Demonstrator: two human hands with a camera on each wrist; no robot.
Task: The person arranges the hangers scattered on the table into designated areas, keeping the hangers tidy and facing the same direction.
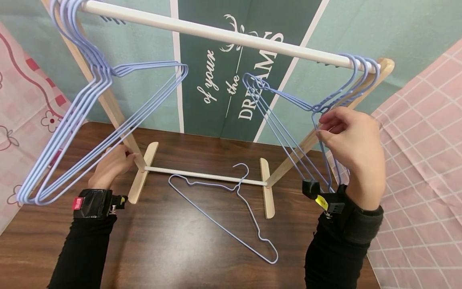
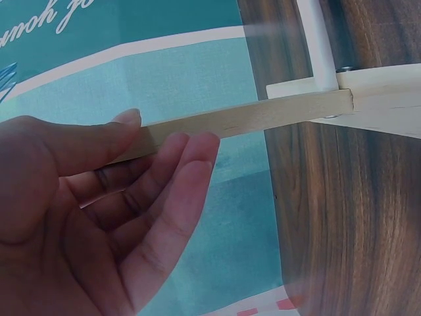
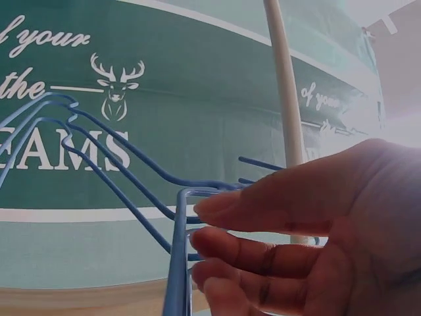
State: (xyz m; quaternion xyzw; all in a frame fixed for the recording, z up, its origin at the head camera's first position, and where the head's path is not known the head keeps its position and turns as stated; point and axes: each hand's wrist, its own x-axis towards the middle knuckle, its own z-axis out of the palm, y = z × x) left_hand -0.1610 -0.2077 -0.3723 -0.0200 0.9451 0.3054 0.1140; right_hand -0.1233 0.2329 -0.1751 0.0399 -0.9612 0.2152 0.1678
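My left hand [image 2: 99, 197] holds a side post [image 2: 250, 117] of the wooden rack low down, with the thumb along one face and the fingers on the other. My right hand [image 1: 351, 144] is at the right end of the rack. Its thumb and fingertips lie apart, right at the near end of a blue wire hanger [image 3: 179, 243]. This hanger hangs among several others [image 1: 285, 96] on the white rail [image 1: 310, 54]. Another blue hanger [image 1: 223, 228] lies flat on the table, its hook towards the rack's lower bar [image 1: 205, 174].
Several blue hangers [image 1: 86, 104] hang bunched at the rail's left end. The rack's wooden feet [image 1: 268, 192] stand on the dark wooden table [image 1: 155, 241]. Behind is a green cloth [image 1: 202, 116] with white lettering, and a pink checked cloth [image 1: 418, 200] lies at the right.
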